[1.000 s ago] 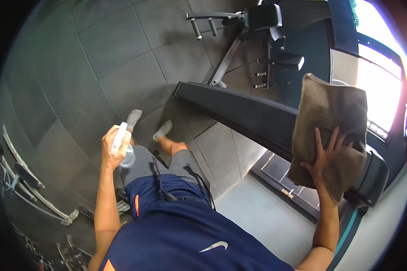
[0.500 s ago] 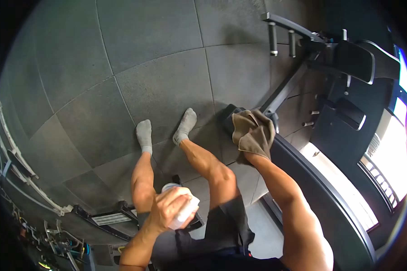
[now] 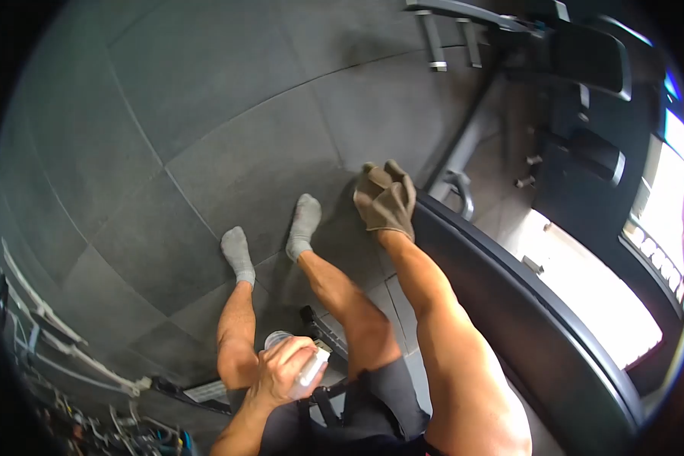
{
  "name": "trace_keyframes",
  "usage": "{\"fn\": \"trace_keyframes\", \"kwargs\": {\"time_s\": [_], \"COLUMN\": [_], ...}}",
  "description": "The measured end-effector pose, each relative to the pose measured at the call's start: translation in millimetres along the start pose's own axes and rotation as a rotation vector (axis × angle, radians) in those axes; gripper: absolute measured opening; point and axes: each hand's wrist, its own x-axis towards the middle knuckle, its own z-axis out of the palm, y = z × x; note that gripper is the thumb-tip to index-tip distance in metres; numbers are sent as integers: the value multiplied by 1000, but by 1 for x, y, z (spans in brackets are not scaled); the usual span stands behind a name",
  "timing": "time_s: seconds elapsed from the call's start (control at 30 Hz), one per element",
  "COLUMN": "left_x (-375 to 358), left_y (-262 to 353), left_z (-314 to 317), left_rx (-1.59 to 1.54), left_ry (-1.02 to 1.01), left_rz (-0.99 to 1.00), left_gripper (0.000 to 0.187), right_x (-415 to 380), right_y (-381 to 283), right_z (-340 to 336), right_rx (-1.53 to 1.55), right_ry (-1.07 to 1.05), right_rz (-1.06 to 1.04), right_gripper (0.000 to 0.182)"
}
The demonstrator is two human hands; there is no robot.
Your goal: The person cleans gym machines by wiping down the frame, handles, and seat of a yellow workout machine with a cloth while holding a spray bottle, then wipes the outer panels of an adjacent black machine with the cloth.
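My left hand (image 3: pixel 285 372) is closed around a translucent whitish plastic bottle (image 3: pixel 311 367), held low in front of my shorts. Its clear end (image 3: pixel 277 339) sticks out past my knuckles. A brown cloth (image 3: pixel 386 199) covers my right hand (image 3: pixel 391 237), hiding most of the fingers. That hand sits at the far end of a long black padded bench (image 3: pixel 501 304), with the cloth overlapping the pad's near corner.
My feet in grey socks (image 3: pixel 305 220) stand on dark rubber floor tiles (image 3: pixel 243 152). Beyond the bench a gym machine (image 3: pixel 524 45) has pads and metal handles. A white-framed rack (image 3: pixel 68 334) is at the left. Bright light enters through a window (image 3: pixel 661 197) on the right.
My right hand with the cloth has shifted left along the end of the bench, and the cloth now wraps it more closely. The view has turned slightly. My left hand still grips the bottle.
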Motion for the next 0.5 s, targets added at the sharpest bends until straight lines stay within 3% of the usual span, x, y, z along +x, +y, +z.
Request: {"fn": "trace_keyframes", "kwargs": {"time_s": [0.3,0.5], "left_x": [-61,-82], "left_y": [235,317], "left_z": [-63,-68], "left_rx": [78,162], "left_ry": [-72,-188], "left_rz": [335,515], "left_gripper": [9,5], "right_x": [-180,-326], "right_y": [69,140], "right_z": [-370,-599], "right_rx": [327,682], "right_ry": [-81,107], "right_rz": [-23,8], "right_gripper": [32,35]}}
